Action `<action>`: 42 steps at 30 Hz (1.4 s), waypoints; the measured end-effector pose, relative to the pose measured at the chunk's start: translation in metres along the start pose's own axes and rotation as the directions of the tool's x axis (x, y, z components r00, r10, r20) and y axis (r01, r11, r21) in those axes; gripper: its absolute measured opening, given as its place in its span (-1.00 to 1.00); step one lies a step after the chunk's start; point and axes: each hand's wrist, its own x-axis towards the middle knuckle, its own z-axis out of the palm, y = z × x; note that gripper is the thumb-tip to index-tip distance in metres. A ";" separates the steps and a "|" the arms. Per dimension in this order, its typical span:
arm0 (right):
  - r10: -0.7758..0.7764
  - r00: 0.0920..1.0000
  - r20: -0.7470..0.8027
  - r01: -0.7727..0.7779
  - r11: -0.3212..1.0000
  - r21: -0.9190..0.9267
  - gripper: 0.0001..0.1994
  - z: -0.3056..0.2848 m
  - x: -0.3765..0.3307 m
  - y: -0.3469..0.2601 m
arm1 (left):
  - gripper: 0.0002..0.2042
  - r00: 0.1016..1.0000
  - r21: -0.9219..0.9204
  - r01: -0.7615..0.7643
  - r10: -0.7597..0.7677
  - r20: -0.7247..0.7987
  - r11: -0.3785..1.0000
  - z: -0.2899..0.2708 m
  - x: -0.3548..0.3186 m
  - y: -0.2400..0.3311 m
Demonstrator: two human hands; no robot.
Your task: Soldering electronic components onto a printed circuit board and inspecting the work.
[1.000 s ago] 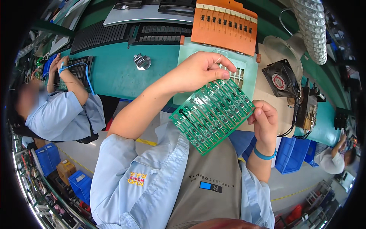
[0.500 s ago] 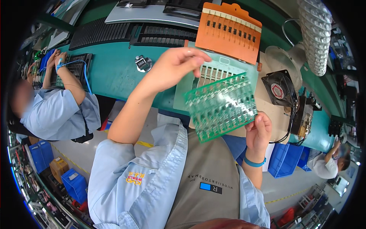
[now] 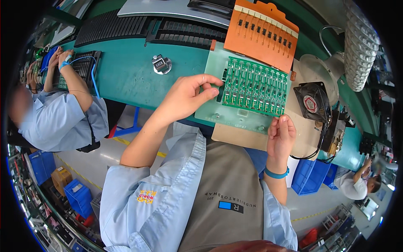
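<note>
A green circuit board panel [image 3: 255, 87] with rows of small parts lies nearly flat over a pale green fixture plate [image 3: 205, 110]. At its lower right corner, my right hand [image 3: 281, 136] pinches the edge between thumb and fingers. My left hand [image 3: 189, 95] is at the panel's left edge, index fingertip at or against the edge, thumb apart from it and other fingers curled. Hinged up behind the panel is an orange fixture lid [image 3: 262, 31] with a row of black clips.
A small metal tally counter [image 3: 161, 64] stands on the green bench. Black slotted racks [image 3: 184, 33] line the back. To the right are a black fan [image 3: 311, 102], a clear funnel and a silver duct hose [image 3: 361, 46]. A co-worker [image 3: 63, 113] sits at left.
The circuit board panel has gone from tilted in my right hand to nearly flat over the fixture plate. My left hand has moved down to its left edge. The view has shifted slightly.
</note>
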 end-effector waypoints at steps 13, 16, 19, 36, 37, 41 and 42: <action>0.035 0.998 -0.047 -0.038 0.996 -0.077 -0.83 0.008 -0.005 0.003 | -0.72 0.998 0.152 -0.058 0.054 0.029 0.987 0.000 0.004 -0.010; 0.042 0.997 -0.066 -0.049 0.994 -0.101 -0.83 0.010 -0.007 0.003 | -0.72 0.998 0.177 -0.069 0.067 0.020 0.982 0.000 0.004 -0.009; 0.045 0.996 -0.082 -0.055 0.990 -0.129 -0.82 0.010 -0.009 0.002 | -0.71 0.997 0.198 -0.083 0.083 0.007 0.977 0.002 0.004 -0.009; 0.144 0.987 -0.071 -0.155 0.969 -0.193 -0.81 0.005 -0.010 -0.004 | -0.49 0.994 0.359 -0.108 0.106 0.025 0.927 0.007 -0.004 -0.006; 0.160 0.984 -0.074 -0.173 0.962 -0.210 -0.81 0.005 -0.010 -0.005 | -0.45 0.994 0.386 -0.109 0.101 0.041 0.916 0.007 -0.005 -0.007; 0.201 0.976 -0.080 -0.214 0.947 -0.239 -0.81 0.008 -0.009 -0.010 | -0.36 0.989 0.467 -0.149 0.123 0.087 0.872 0.007 -0.006 -0.006; 0.217 0.973 -0.075 -0.229 0.942 -0.247 -0.81 0.008 -0.008 -0.011 | -0.34 0.987 0.494 -0.163 0.133 0.095 0.854 0.007 -0.006 -0.007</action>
